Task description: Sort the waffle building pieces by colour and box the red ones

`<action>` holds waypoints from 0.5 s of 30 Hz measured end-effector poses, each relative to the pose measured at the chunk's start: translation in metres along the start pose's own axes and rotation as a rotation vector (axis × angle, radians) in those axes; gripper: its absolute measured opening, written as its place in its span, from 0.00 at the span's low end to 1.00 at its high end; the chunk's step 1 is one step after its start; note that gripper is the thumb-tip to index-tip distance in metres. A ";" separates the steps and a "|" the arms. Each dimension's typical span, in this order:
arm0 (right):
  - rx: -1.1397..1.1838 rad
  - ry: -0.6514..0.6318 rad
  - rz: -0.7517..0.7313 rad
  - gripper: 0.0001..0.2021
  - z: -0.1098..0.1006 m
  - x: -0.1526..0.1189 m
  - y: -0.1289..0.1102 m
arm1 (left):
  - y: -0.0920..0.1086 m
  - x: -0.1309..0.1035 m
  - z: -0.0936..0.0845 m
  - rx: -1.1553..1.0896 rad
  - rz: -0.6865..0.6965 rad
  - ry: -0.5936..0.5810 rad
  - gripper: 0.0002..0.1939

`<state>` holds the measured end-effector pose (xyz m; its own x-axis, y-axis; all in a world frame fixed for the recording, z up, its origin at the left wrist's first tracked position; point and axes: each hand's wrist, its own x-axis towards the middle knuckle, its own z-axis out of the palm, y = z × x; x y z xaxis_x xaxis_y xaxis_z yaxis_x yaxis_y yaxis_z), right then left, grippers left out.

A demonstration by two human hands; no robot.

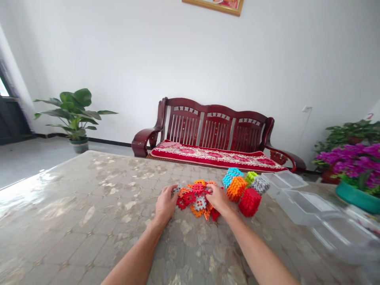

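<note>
A loose pile of flat, notched plastic building pieces in red, orange and grey (200, 203) lies on the table between my hands. My left hand (166, 201) is at the pile's left edge, with its thumb and fingers closed on a small grey building piece (177, 190). At the right edge of the pile is my right hand (219, 198), fingers curled together; what they pinch is too small to make out. Just past it stand stacks of the same kind of pieces: blue (232, 176), orange (236, 189), lime green (251, 178), grey (261, 184) and red (249, 202).
Clear plastic boxes (299, 206) stand at the right of the patterned table (89, 221). Beyond them is a teal pot (358, 196) with purple flowers (353, 162). Behind the table are a wooden bench (216, 122) and a potted plant (75, 114).
</note>
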<state>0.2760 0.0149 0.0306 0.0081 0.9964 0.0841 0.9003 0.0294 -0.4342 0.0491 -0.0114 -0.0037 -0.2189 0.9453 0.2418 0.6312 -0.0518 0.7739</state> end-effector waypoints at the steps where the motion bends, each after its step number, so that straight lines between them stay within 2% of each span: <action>1: 0.004 0.004 0.000 0.23 0.000 0.000 0.003 | 0.000 0.000 0.000 -0.001 -0.001 0.000 0.16; 6: -0.004 0.015 0.002 0.20 -0.005 0.002 0.015 | 0.002 0.000 -0.001 0.009 -0.009 -0.006 0.17; 10: -0.038 0.046 -0.056 0.18 -0.010 0.011 0.012 | 0.003 -0.001 -0.001 0.015 -0.015 -0.002 0.17; 15: -0.101 0.001 -0.211 0.28 -0.007 0.034 -0.001 | 0.002 -0.001 0.000 0.019 -0.022 0.004 0.17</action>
<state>0.2781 0.0484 0.0405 -0.1842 0.9690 0.1647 0.9210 0.2287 -0.3154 0.0504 -0.0121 -0.0025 -0.2358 0.9448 0.2275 0.6405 -0.0249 0.7675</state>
